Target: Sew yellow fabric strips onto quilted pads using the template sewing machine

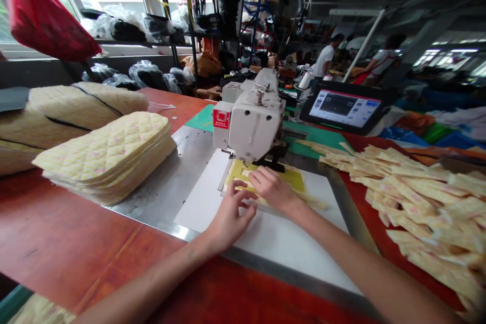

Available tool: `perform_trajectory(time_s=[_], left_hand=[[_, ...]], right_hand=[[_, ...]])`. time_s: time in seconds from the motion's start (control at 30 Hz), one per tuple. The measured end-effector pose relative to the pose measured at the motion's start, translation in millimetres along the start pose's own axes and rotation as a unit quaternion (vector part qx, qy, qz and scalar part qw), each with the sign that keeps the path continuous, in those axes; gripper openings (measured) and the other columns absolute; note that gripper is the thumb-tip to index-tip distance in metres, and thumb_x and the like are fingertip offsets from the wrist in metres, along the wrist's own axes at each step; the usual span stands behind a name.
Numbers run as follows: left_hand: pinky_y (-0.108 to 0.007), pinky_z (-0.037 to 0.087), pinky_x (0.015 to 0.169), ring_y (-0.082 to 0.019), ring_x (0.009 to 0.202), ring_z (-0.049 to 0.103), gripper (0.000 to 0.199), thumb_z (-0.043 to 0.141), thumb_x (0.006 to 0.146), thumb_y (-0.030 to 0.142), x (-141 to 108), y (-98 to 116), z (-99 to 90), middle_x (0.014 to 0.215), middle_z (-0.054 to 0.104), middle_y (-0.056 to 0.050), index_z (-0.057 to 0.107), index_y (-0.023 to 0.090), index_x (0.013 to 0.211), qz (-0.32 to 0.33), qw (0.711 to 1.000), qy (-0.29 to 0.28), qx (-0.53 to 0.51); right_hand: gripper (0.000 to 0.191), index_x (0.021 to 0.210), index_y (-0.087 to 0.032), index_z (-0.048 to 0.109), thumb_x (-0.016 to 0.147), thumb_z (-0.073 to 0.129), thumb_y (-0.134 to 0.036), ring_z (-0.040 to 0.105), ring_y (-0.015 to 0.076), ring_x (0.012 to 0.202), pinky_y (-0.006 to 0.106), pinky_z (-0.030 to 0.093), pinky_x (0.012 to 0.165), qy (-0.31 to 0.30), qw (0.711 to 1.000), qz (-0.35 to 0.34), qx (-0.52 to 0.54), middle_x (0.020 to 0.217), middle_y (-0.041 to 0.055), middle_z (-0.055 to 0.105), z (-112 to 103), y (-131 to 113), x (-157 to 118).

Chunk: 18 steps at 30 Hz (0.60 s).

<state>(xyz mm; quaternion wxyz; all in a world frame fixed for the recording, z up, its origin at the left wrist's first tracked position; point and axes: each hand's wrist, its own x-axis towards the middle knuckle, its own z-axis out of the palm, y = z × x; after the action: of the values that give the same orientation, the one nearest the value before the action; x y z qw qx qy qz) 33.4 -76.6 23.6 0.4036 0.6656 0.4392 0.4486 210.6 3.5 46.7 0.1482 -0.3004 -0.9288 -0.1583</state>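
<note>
Under the head of a white sewing machine [252, 121] lies a yellow template plate [292, 178] with cut-out windows. Pale quilted fabric [313, 200] sticks out past its near right edge. My left hand [231, 212] is at the plate's near left edge, its fingers curled but apart, with nothing visible between them. Bent fingers of my right hand [274, 190] come down on the middle of the plate, close together. Whatever they pinch or press there is hidden beneath the fingertips. A white sheet [205, 202] lies below the plate and both hands.
To the left stands a stack of quilted yellow pads [110, 152], with a tied fabric bundle [76, 106] behind it. Loose fabric strips [417, 187] heap up on the right. A control screen [341, 106] stands beyond the machine. Two people are in the background.
</note>
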Motion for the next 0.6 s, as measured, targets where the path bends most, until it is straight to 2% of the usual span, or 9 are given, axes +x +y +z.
perform_trajectory(time_s=[0.13, 0.2, 0.33, 0.5, 0.6], left_hand=[[-0.035, 0.059, 0.089, -0.02, 0.107, 0.062, 0.019, 0.057, 0.094, 0.018, -2.8, -9.7, -23.1, 0.128, 0.046, -0.011, 0.068, 0.021, 0.109, 0.052, 0.995, 0.027, 0.083], [-0.034, 0.059, 0.088, -0.02, 0.107, 0.061, 0.019, 0.055, 0.095, 0.017, -1.2, -16.7, -33.1, 0.127, 0.048, -0.011, 0.067, 0.02, 0.109, 0.062, 0.992, 0.028, 0.107], [-0.035, 0.059, 0.085, -0.018, 0.095, 0.063, 0.018, 0.053, 0.098, 0.021, 10.5, -30.3, -48.6, 0.124, 0.053, -0.012, 0.066, 0.018, 0.11, 0.072, 0.986, 0.013, 0.151], [-0.04, 0.054, 0.098, -0.025, 0.11, 0.059, 0.019, 0.052, 0.098, 0.018, 34.0, -37.5, -59.5, 0.112, 0.067, -0.012, 0.067, 0.015, 0.109, 0.136, 0.959, -0.019, 0.248], [-0.041, 0.052, 0.101, -0.026, 0.113, 0.059, 0.023, 0.049, 0.1, 0.018, 47.5, -39.5, -60.7, 0.119, 0.069, -0.014, 0.066, 0.014, 0.114, 0.181, 0.934, -0.068, 0.301]], right_hand=[[0.023, 0.089, -0.018, 0.067, 0.094, 0.055, 0.0, 0.062, 0.0259, 0.086, 0.035, 0.05, 0.074, -0.023, 1.0, -0.017, 0.007, 0.087, 0.0085, 0.069, 30.1, 4.2, 19.4], [0.025, 0.09, -0.019, 0.067, 0.093, 0.054, 0.003, 0.062, 0.0262, 0.087, 0.035, 0.051, 0.075, -0.03, 0.999, -0.02, 0.024, 0.089, 0.0082, 0.069, 34.2, 8.1, 20.9], [0.03, 0.099, -0.019, 0.066, 0.091, 0.053, 0.006, 0.065, 0.0263, 0.094, 0.037, 0.055, 0.082, -0.046, 0.997, -0.01, 0.066, 0.098, 0.0084, 0.07, 34.5, 13.7, 16.0], [0.045, 0.131, -0.021, 0.062, 0.094, 0.05, 0.001, 0.061, 0.0268, 0.119, 0.043, 0.054, 0.104, -0.017, 0.981, 0.068, 0.182, 0.124, 0.0111, 0.066, 40.9, 6.0, 0.7], [0.046, 0.137, -0.022, 0.061, 0.098, 0.045, -0.005, 0.059, 0.0266, 0.122, 0.046, 0.052, 0.108, 0.016, 0.966, 0.118, 0.231, 0.127, 0.0116, 0.063, 44.7, -2.9, -4.3]])
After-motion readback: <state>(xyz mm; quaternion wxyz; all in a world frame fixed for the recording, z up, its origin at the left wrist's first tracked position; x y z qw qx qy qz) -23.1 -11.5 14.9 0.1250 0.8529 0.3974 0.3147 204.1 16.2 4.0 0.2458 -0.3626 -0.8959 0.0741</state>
